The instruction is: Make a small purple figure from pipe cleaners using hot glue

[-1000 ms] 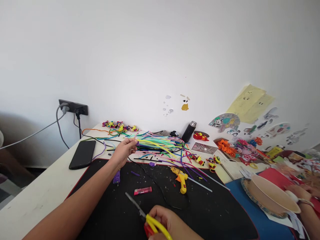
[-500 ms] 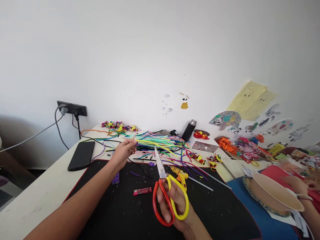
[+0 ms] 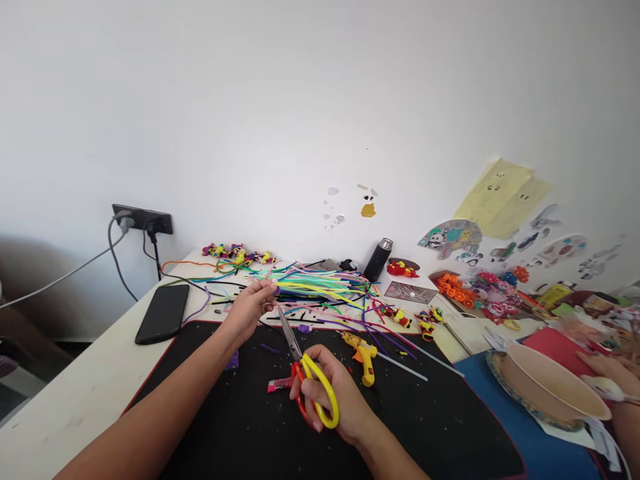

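My right hand (image 3: 333, 390) grips a pair of scissors (image 3: 311, 387) with one red and one yellow handle, fingers through the loops. The blades point up and left, their tips close below my left hand (image 3: 254, 307). Fingers and thumb of that left hand are pinched on a small purple piece (image 3: 277, 289); it looks fuzzy, like pipe cleaner, but its shape is mostly hidden. Just behind it lies a heap of coloured pipe cleaners (image 3: 320, 283). A pink lighter (image 3: 279, 385) rests on the black mat (image 3: 225, 427), partly covered by the scissors.
A yellow glue gun (image 3: 363, 357) lies right of the scissors. At left are a phone (image 3: 163, 313) and plugged-in cables. A black flask (image 3: 379, 260) and small figures (image 3: 427, 323) stand behind. On the right, another person's hand (image 3: 613, 373) is near a bowl (image 3: 555, 383).
My right hand has turned the scissors and brought them left, so the tips now sit near my left hand. The left hand has barely moved. The other person's hand has shifted.
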### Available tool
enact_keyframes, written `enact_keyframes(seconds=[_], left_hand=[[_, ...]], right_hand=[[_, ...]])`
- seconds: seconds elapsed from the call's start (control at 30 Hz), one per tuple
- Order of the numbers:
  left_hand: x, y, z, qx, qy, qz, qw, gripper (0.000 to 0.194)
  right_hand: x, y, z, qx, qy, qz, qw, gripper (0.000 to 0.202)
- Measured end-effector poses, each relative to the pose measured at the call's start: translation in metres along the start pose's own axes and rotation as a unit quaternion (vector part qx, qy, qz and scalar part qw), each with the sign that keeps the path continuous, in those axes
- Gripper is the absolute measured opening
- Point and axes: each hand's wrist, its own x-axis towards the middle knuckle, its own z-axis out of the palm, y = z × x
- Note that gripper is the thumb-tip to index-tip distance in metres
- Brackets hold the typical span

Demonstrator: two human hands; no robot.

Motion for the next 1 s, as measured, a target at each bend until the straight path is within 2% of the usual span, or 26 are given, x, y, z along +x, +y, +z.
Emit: enact_keyframes(seconds=[0.2, 0.37, 0.47, 0.57, 0.67, 0.73, 0.83, 1.0], left_hand=[[-0.003, 0.001, 0.003, -0.013, -0.009, -0.009, 1.000, 0.041], [-0.005, 0.001, 0.006, -0.027, -0.015, -0.013, 0.999, 0.038], [-0.007, 0.001, 0.007, -0.037, -0.018, -0.018, 0.999, 0.038], [-0.008, 0.001, 0.009, -0.047, -0.020, -0.025, 0.998, 0.036], [-0.009, 0.002, 0.010, -0.055, -0.023, -0.035, 0.998, 0.034], [-0.010, 0.002, 0.011, -0.058, -0.027, -0.043, 0.997, 0.033], [-0.012, 0.003, 0.012, -0.063, -0.031, -0.053, 0.996, 0.031], [-0.015, 0.003, 0.014, -0.070, -0.034, -0.062, 0.995, 0.030]], right_hand=[[-0.004, -0.003, -0.005, 0.050, 0.002, -0.021, 0.998, 0.076], [-0.005, -0.005, -0.007, 0.014, 0.014, -0.017, 1.000, 0.088], [-0.004, -0.007, -0.009, -0.012, 0.001, -0.012, 1.000, 0.095], [-0.003, -0.009, -0.010, -0.036, -0.019, -0.006, 0.999, 0.096], [-0.001, -0.008, -0.012, -0.075, -0.015, 0.007, 0.997, 0.089], [0.003, -0.005, -0.014, -0.105, 0.012, 0.000, 0.994, 0.083], [0.008, 0.001, -0.017, -0.153, 0.086, -0.029, 0.984, 0.073], [0.013, 0.008, -0.028, -0.302, 0.176, -0.070, 0.934, 0.063]])
